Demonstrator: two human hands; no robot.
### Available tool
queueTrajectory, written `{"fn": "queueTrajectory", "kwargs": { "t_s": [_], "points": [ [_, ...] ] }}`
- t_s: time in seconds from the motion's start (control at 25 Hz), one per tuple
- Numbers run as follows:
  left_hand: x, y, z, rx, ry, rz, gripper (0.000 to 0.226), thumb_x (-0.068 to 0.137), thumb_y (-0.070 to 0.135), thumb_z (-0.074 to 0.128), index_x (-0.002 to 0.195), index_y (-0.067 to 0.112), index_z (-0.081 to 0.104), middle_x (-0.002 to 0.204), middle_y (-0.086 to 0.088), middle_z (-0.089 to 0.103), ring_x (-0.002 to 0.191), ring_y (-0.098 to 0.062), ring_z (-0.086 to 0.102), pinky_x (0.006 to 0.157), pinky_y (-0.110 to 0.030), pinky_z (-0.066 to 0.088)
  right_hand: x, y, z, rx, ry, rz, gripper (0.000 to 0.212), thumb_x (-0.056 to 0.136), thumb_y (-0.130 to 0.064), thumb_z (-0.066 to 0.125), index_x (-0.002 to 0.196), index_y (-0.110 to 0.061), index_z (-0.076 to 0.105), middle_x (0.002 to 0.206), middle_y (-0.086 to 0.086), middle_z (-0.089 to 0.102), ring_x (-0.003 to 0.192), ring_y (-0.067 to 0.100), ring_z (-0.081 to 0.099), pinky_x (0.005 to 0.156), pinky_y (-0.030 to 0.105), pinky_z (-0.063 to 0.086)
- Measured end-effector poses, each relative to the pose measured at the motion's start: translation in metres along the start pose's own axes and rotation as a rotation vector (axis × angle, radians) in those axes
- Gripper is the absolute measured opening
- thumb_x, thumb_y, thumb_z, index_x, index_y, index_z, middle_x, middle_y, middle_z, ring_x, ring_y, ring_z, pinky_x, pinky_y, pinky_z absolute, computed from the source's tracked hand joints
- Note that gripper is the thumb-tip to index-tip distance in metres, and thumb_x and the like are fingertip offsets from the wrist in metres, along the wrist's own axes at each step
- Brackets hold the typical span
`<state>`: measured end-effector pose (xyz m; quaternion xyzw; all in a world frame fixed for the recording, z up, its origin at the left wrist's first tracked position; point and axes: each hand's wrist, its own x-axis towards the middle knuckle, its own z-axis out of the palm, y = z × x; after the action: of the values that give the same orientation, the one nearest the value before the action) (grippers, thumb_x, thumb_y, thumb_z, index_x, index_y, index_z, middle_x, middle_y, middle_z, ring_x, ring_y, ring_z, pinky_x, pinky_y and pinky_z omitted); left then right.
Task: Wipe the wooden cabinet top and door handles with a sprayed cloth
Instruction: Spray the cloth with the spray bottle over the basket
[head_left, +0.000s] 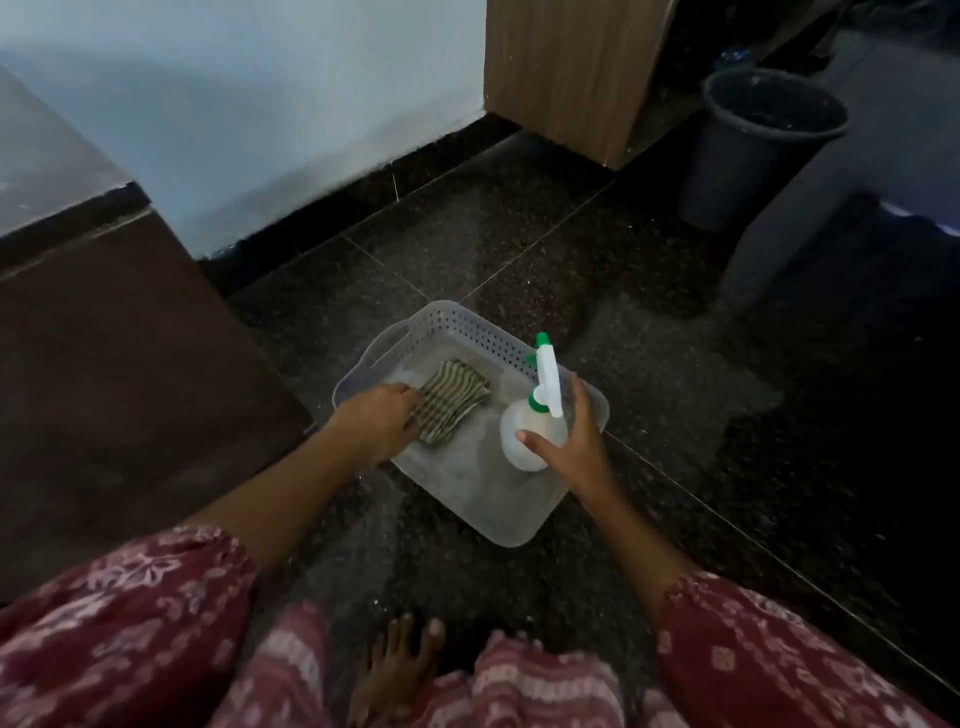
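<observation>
Our left hand (378, 422) curls onto the striped cloth (456, 400) lying far left in the grey basket (467, 323). Our right hand (574, 444) grips the spray bottle (527, 434), upright at the basket's right side.

- The basket (467, 332) is open at the top; its perforated walls bar entry from the sides.
- Inside, the cloth (452, 400) lies far left and the spray bottle (524, 441) stands right, with a bare strip between them.
- The dark cabinet (130, 364) stands just left of the basket.
- Open floor lies to the right; the bucket (763, 150) stands well apart, far right.
</observation>
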<state>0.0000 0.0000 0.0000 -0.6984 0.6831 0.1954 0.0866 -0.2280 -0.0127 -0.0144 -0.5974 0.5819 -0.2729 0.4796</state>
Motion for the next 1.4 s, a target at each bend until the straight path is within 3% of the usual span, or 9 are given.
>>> {"fn": "queueTrajectory", "kwargs": {
  "t_s": [0.2,0.36,0.6,0.68,0.76,0.92,1.04,1.16,1.4],
  "points": [
    [0.065,-0.014,0.045,-0.280,0.050,-0.060,0.051,0.095,0.017,0.045,0.143,0.007,0.032,0.150,-0.014,0.036,0.136,-0.029,0.036,0.112,-0.033,0.028,0.041,0.007,0.015,0.094,0.002,0.094,0.072,0.077,-0.013,0.072,0.138,-0.010,0.033,0.118,0.004,0.049,0.116,0.015,0.044,0.086,0.011,0.027],
    [0.106,-0.025,0.088,-0.517,0.111,-0.132,0.059,0.093,0.013,0.050,0.146,0.006,0.026,0.153,-0.016,0.029,0.140,-0.030,0.030,0.116,-0.033,0.022,0.057,0.008,0.024,0.108,0.101,0.088,0.029,0.084,-0.005,0.063,0.105,-0.015,0.046,0.081,-0.005,0.049,0.075,0.007,0.048,0.073,0.016,0.033],
    [0.125,-0.021,0.085,-0.727,0.033,-0.361,0.061,0.081,0.026,0.069,0.131,0.002,0.046,0.133,-0.018,0.054,0.122,-0.033,0.052,0.101,-0.038,0.043,0.072,-0.007,0.034,0.098,0.135,0.098,0.041,0.080,0.008,0.058,0.060,-0.023,0.039,0.053,0.001,0.036,0.040,0.001,0.045,0.040,0.008,0.029],
    [0.119,-0.016,0.074,-0.991,-0.031,-0.389,0.046,0.083,0.018,0.065,0.124,0.002,0.053,0.123,-0.018,0.061,0.111,-0.032,0.059,0.090,-0.035,0.048,0.071,-0.018,0.039,0.111,0.107,0.067,0.025,0.079,0.009,0.059,0.066,-0.010,0.051,0.056,0.015,0.044,0.046,0.003,0.050,0.038,0.012,0.032],
    [0.111,-0.008,0.069,-1.476,-0.033,-0.430,0.035,0.087,0.008,0.053,0.122,0.004,0.053,0.108,-0.018,0.065,0.091,-0.029,0.064,0.073,-0.032,0.055,0.071,-0.026,0.045,0.155,0.074,0.023,0.015,0.080,0.005,0.061,0.094,0.001,0.064,0.084,0.032,0.062,0.081,0.031,0.064,0.057,0.025,0.045],
    [0.100,0.009,0.061,-2.074,-0.030,-0.439,0.028,0.093,0.005,0.034,0.096,0.000,0.060,0.067,-0.010,0.073,0.057,-0.018,0.069,0.055,-0.026,0.056,0.069,-0.038,0.051,0.123,-0.169,-0.046,0.049,0.082,0.003,0.056,0.129,-0.010,0.053,0.124,0.004,0.061,0.115,0.015,0.056,0.088,0.011,0.046],
    [0.095,0.015,0.056,-2.179,-0.020,-0.436,0.028,0.090,0.004,0.033,0.086,0.003,0.060,0.057,-0.007,0.073,0.049,-0.016,0.069,0.050,-0.026,0.057,0.068,-0.034,0.050,0.031,-0.273,-0.030,0.052,0.082,-0.001,0.055,0.131,-0.018,0.051,0.118,-0.009,0.059,0.109,0.004,0.052,0.074,-0.005,0.041],
    [0.092,0.015,0.055,-2.252,-0.033,-0.415,0.029,0.091,0.013,0.035,0.101,0.004,0.060,0.085,-0.012,0.070,0.075,-0.024,0.067,0.070,-0.038,0.053,0.070,-0.027,0.050,-0.081,-0.220,0.065,0.052,0.073,-0.018,0.062,0.125,-0.022,0.057,0.112,-0.002,0.066,0.103,0.015,0.060,0.084,0.023,0.052],
    [0.087,0.013,0.049,-2.320,-0.046,-0.308,0.046,0.098,0.040,0.030,0.095,0.010,0.065,0.079,-0.007,0.076,0.087,-0.024,0.063,0.077,-0.039,0.050,0.066,-0.034,0.045,0.001,-0.250,0.138,0.048,0.075,0.003,0.059,0.115,-0.022,0.060,0.097,-0.003,0.063,0.096,0.017,0.056,0.066,0.017,0.042]
  ]
}}
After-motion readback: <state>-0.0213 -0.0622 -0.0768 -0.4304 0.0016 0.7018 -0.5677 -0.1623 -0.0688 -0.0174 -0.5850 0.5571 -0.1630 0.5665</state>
